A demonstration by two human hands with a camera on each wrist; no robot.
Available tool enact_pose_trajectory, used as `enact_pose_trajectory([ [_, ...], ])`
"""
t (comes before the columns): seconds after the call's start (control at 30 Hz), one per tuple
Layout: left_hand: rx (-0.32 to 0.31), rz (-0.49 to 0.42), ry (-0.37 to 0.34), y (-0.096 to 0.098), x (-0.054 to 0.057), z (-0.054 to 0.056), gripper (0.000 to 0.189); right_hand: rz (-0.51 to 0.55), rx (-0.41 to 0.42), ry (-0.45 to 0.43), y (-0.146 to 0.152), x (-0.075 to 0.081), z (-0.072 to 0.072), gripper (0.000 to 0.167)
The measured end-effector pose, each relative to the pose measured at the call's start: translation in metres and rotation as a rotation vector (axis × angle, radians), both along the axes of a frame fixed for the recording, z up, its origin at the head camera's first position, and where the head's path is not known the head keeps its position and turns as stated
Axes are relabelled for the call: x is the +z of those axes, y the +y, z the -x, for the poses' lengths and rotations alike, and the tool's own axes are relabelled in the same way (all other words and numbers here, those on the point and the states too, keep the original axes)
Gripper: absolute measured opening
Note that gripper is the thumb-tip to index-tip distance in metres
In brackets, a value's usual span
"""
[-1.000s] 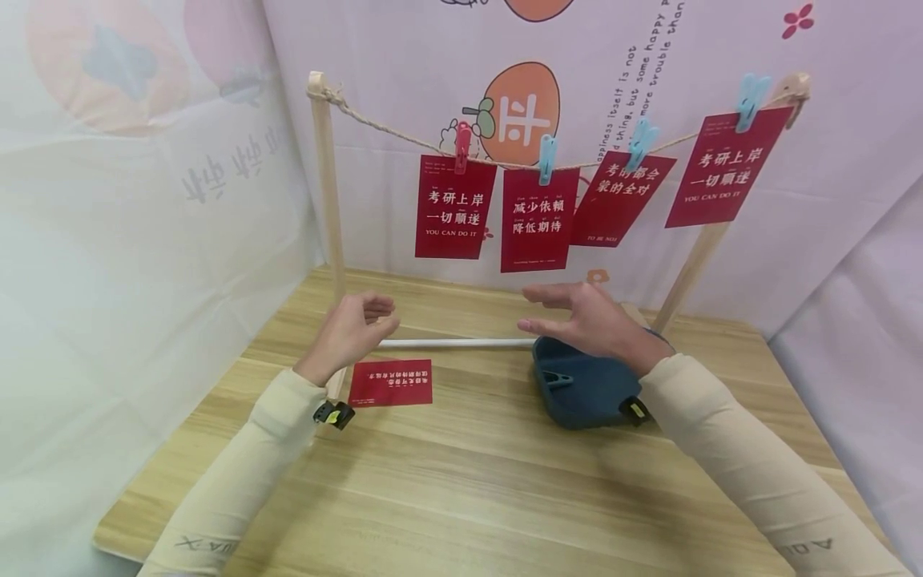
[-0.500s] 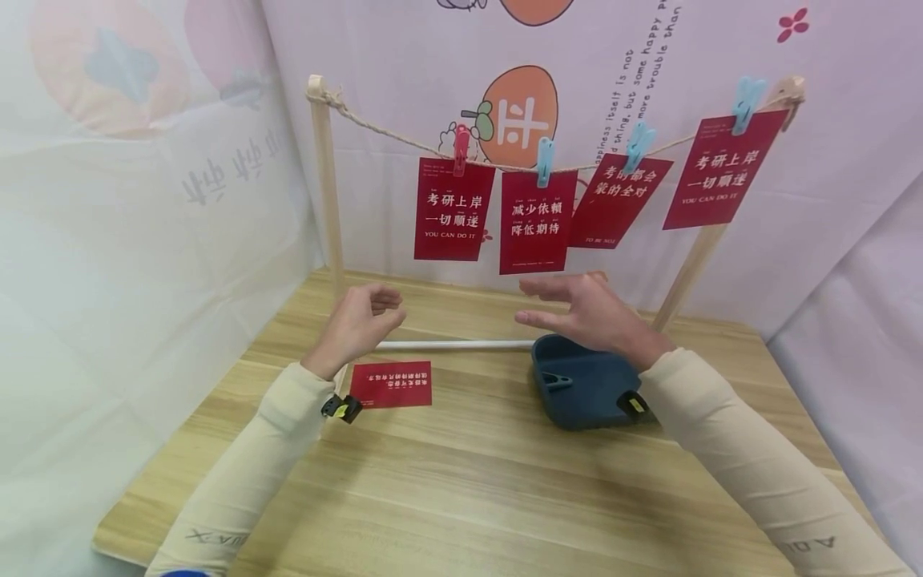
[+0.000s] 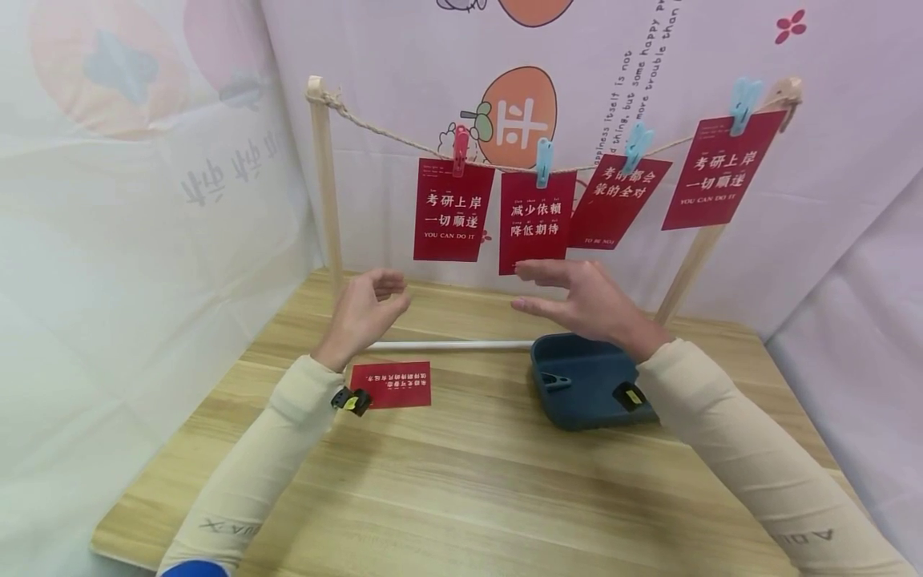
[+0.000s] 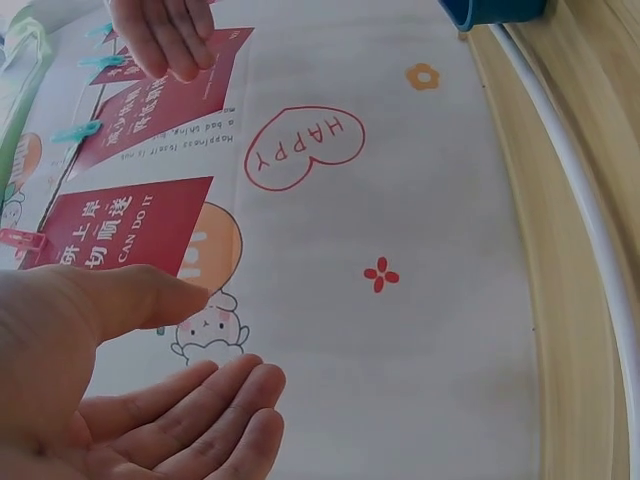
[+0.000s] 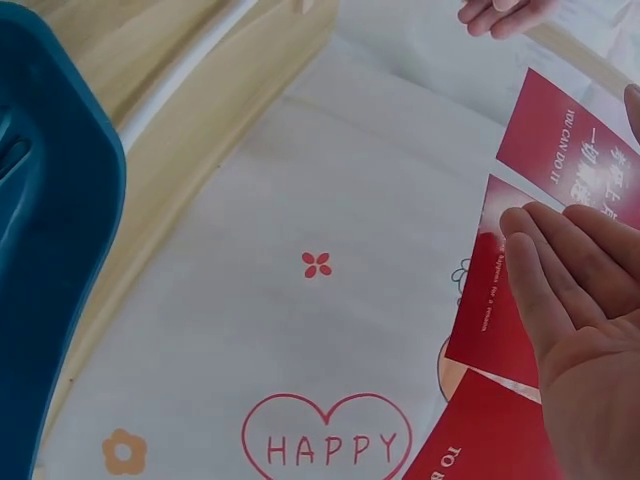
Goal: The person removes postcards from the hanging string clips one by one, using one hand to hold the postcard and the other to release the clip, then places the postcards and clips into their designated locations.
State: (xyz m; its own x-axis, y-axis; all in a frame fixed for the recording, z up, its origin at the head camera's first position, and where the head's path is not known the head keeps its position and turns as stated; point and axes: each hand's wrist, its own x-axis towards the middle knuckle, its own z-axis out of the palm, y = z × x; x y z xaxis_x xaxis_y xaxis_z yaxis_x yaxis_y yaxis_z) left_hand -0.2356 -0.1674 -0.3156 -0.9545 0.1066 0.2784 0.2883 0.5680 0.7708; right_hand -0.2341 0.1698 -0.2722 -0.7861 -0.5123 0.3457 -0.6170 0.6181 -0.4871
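Note:
My left hand [image 3: 364, 316] is raised over the left of the table, fingers loosely bent and holding nothing. Behind the red card [image 3: 392, 385] lying flat on the wood, it touches no object. To the right, my right hand [image 3: 587, 300] hovers with extended fingers and thumb apart, its fingertips overlapping the lower edge of a hanging red card [image 3: 534, 204] in the head view; contact cannot be told. Several red cards hang from a twine line [image 3: 389, 139]. A red clothespin [image 3: 460, 151] clips the leftmost card [image 3: 453, 212]; blue clothespins [image 3: 544, 163] clip the others.
A dark blue tray [image 3: 577, 413] stands below my right hand, with a clothespin [image 3: 555, 381] in it. Wooden posts [image 3: 328, 184] carry the line at both ends. A white rod [image 3: 454, 345] crosses the table behind the loose card. Printed cloth [image 3: 404, 48] hangs behind.
Both hands have risen slightly towards the hanging cards, the left also drifting a little to the right. The cards, clothespins and tray stay as they were.

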Motion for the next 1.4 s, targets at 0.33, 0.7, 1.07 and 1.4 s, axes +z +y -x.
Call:
enact_pose_trajectory([
  [0.33, 0.006, -0.099, 0.055, 0.010, 0.002, 0.005, 0.042, 0.046, -0.033, 0.038, -0.008, 0.010, 0.001, 0.065],
  [0.7, 0.001, -0.268, 0.123, 0.019, 0.002, 0.014, 0.044, 0.099, -0.059, 0.042, -0.013, 0.016, 0.003, 0.060],
  [1.07, 0.028, -0.468, 0.189, 0.030, -0.003, 0.027, 0.038, 0.128, -0.039, 0.062, -0.020, 0.025, 0.001, 0.060],
  [1.4, 0.027, -0.587, 0.166, 0.037, -0.003, 0.032, 0.036, 0.152, -0.040, 0.139, -0.025, 0.030, 0.004, 0.055],
])
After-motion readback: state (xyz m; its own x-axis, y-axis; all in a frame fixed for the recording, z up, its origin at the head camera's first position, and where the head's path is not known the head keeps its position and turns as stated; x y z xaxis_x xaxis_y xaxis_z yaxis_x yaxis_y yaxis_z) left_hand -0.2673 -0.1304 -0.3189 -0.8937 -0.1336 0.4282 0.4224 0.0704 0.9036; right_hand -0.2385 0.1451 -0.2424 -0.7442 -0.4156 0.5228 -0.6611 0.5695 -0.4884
